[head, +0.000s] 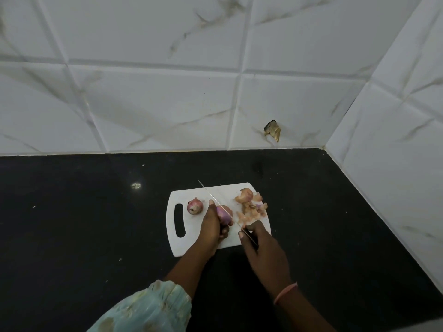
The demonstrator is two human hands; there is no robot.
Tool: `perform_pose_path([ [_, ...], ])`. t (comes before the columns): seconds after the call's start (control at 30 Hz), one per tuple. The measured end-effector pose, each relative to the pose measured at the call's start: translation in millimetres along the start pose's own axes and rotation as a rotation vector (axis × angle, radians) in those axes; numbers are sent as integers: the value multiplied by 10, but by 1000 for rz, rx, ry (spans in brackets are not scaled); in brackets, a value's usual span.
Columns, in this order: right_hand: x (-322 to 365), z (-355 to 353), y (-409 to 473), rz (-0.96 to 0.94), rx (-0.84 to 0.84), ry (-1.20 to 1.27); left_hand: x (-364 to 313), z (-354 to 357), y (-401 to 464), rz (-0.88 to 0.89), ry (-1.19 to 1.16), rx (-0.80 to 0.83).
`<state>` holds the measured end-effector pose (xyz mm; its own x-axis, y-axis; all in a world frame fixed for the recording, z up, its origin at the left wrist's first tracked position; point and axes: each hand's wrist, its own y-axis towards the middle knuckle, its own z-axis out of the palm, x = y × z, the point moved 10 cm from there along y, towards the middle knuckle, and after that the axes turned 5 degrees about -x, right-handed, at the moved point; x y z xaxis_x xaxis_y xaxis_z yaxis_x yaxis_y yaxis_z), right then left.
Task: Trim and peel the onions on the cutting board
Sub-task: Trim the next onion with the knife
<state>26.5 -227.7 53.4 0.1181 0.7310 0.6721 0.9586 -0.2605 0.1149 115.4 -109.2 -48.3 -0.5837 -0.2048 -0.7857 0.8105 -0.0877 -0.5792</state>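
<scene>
On the white cutting board (182,245) I see my left hand (211,226) with its grip curled round a partly peeled onion (225,214) near the middle. My right hand (261,245) grips the knife (215,200), blade across that onion. An unpeeled onion (194,206) sits just left; peelings (250,207) lie right, on the black worktop (84,212).

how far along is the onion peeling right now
Done: a heap of peels lies on the cutting board. In hand: the left hand holds an onion while the right hand works the knife. Left: one unpeeled onion.
</scene>
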Motion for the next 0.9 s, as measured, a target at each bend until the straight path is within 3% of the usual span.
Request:
perform_pose_path([
  [0.43, 11, -43, -19, -151, -91, -194, -151, 46, -47, 231, 86, -15],
  [0.77, -151, -281, 34, -100, -107, -236, -114, 21, -23, 229, 148, -43],
  [0.9, -3, -272, -46, -164, -123, -166, -114, 34, -23, 252, 190, -32],
])
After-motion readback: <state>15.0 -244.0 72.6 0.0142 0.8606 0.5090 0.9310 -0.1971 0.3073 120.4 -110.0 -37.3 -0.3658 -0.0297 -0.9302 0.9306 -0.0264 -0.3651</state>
